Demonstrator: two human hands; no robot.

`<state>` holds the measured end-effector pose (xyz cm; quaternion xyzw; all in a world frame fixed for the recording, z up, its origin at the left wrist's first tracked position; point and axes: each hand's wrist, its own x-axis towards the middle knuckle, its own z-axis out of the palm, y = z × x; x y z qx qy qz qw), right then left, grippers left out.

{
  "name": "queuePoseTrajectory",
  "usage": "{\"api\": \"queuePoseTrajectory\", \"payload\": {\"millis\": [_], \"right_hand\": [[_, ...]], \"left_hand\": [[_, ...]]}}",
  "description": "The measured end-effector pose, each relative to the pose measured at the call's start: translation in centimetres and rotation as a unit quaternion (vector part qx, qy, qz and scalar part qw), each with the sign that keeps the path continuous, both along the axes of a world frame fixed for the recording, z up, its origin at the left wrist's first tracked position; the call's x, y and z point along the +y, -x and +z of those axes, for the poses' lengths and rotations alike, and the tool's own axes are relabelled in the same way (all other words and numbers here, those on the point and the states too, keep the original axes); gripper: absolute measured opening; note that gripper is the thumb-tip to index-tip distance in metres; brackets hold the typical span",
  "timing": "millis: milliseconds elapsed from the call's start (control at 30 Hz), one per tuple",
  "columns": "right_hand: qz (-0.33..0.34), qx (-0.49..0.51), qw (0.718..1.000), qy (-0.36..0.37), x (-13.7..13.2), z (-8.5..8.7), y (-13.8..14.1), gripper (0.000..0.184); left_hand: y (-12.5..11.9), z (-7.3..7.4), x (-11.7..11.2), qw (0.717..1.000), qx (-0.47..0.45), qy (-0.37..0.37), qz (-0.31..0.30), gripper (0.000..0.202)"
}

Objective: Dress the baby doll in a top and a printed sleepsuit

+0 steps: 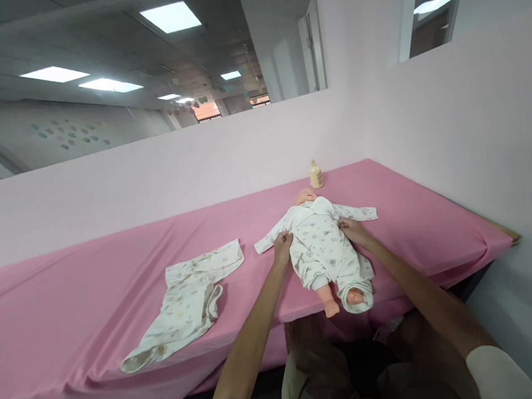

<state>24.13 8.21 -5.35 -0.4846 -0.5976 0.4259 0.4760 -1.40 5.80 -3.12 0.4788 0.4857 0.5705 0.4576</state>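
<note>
A baby doll (324, 244) lies on its back on the pink-covered table (93, 301), head towards the wall and feet at the near edge. It wears a white printed suit with the sleeves spread out. My left hand (282, 246) is closed on the suit at the doll's left side. My right hand (350, 228) pinches the suit at the other side, under the sleeve. One bare foot (331, 307) sticks out of a trouser leg.
A second white printed garment (188, 299) lies crumpled to the left of the doll. A small cream bottle (315, 175) stands by the pale wall behind the doll's head. The table ends at the right near a white wall.
</note>
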Motion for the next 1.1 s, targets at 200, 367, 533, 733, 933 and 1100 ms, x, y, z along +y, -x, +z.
{"api": "queuePoseTrajectory", "payload": {"millis": [200,367,533,733,933,1100], "right_hand": [[0.084,-0.038,0.996,-0.007,0.8,-0.4,-1.3,0.008],[0.08,-0.091,0.992,-0.027,2.1,-0.2,-1.9,0.011],[-0.001,-0.148,0.988,-0.051,2.7,0.9,-1.6,0.019],[-0.056,-0.215,0.973,-0.063,1.6,1.2,-0.3,0.021],[-0.107,-0.268,0.951,-0.113,0.6,4.7,2.0,0.026],[-0.022,-0.335,0.929,-0.156,0.1,7.5,6.7,0.019]], "left_hand": [[1.7,0.9,-1.3,0.992,0.058,0.04,-0.102,0.021],[2.5,1.3,-1.4,0.985,0.108,0.029,-0.128,0.012],[2.0,0.8,0.4,0.993,0.11,-0.006,-0.031,0.006],[1.3,-0.3,2.0,0.997,0.05,0.001,0.051,0.008],[1.8,-1.1,3.2,0.99,-0.072,0.106,0.063,0.004],[0.9,-0.6,5.6,0.98,-0.161,0.117,0.024,0.018]]}}
